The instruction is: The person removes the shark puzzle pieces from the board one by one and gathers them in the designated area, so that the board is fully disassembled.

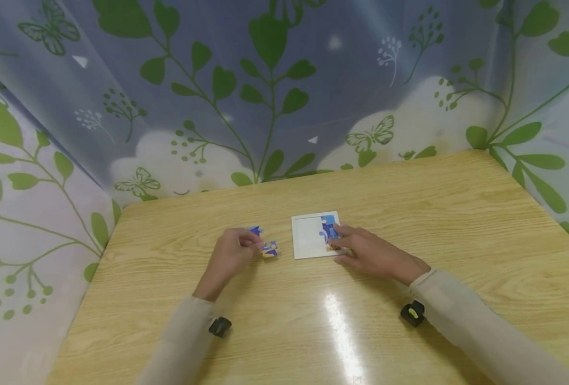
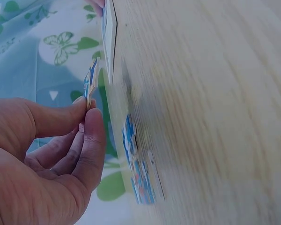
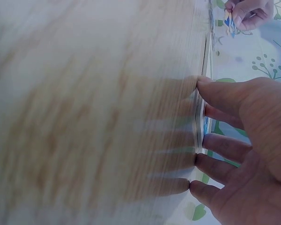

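Observation:
My left hand [image 1: 232, 255] pinches a jigsaw piece [image 1: 270, 249] between thumb and index finger. Blue and cream print shows on it, and the left wrist view has this piece [image 2: 91, 77] edge-on, raised above the table. A square white puzzle tray [image 1: 308, 239] lies flat to the right, with blue pieces [image 1: 329, 229] fitted along its right side. My right hand [image 1: 373, 251] rests at the tray's right edge, fingers extended; its fingertips [image 3: 210, 164] touch the edge and the tabletop beside it. Part of the fitted pieces is hidden under those fingers.
Loose puzzle pieces [image 2: 129, 136] lie on the table beyond my left hand, mostly covered by it in the head view. The wooden table [image 1: 274, 321] meets a leaf-patterned curtain [image 1: 284, 107] at its back edge.

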Tool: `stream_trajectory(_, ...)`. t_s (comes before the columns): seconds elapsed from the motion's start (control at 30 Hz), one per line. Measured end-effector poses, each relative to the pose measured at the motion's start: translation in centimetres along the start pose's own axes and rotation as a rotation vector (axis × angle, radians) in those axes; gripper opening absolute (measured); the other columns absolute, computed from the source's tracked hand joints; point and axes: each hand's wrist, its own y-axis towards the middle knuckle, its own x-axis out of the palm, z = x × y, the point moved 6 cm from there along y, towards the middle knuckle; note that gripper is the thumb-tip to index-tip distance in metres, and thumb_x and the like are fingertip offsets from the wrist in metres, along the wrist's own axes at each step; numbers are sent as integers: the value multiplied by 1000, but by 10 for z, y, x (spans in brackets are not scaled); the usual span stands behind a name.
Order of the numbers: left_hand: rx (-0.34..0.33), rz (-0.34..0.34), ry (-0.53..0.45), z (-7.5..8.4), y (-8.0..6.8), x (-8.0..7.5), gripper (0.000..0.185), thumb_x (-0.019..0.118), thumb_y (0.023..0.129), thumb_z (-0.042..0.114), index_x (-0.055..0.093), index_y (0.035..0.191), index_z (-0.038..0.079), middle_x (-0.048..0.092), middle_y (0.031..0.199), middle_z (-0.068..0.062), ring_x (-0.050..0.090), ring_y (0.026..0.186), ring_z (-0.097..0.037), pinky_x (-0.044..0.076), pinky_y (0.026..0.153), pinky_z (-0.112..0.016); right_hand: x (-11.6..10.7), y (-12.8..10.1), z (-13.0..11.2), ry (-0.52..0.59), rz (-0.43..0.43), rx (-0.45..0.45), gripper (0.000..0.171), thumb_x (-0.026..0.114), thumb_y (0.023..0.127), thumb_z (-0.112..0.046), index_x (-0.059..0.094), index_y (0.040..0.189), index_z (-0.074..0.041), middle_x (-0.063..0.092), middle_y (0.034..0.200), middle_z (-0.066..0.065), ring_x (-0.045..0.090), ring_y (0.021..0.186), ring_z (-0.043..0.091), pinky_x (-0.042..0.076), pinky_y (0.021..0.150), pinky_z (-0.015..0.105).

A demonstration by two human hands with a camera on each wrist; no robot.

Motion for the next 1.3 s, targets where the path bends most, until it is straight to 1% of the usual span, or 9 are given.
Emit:
stream_trajectory(0.1,6,6,16,-4,-1,-5,6,74,92,12,76,92,6,73,94,-7,66,83,-21,54,69,-34,0,-1,0,-2,1,-1,36,66,100,-14,65,130,5,40,148,36,40,137,51,37,109,60)
stream_trajectory(0.27,-12,8,37,-10,-3,-10,5,74,91,10,76,88,7,73,89,-6,64,79,-20,52,67,-33,-1,-1,0,5,8,-8,37,66,100,-14,64,131,5,40,148,36,40,137,51,37,109,60)
stream_trajectory(0.5,-45,-19,36,-19,-8,-13,5,73,92,8,75,88,5,71,83,-7,62,73,-19,50,63,-31,1,-1,2,-6,14,-14,39,66,99,-14,62,132,7,41,148,35,40,138,50,37,110,58)
stream_trajectory(0.67,-53,-26,67,-24,-11,-15,4,75,90,8,75,88,5,70,81,-6,61,72,-19,50,62,-30,1,-1,2,-5,16,-13,40,66,99,-14,62,133,6,41,149,35,41,138,49,37,110,58)
stream_trajectory(0.87,-30,-15,128,-27,-11,-15,6,78,88,10,75,84,6,70,76,-3,61,69,-17,49,61,-29,1,-1,1,-6,18,-13,39,66,99,-14,62,132,6,41,148,35,41,138,49,37,110,58)
stream_trajectory(1.2,17,0,155,-30,-9,-14,5,80,86,11,78,83,8,73,78,0,67,76,-15,53,70,-32,0,-2,0,2,16,-8,38,66,99,-14,63,132,6,41,148,35,40,138,50,37,110,59)
stream_trajectory(1.3,19,4,161,-30,-9,-14,5,81,85,11,78,82,8,73,77,1,67,75,-14,54,71,-34,0,-2,0,2,11,-1,38,66,99,-14,63,132,6,41,149,35,40,138,50,36,110,59)
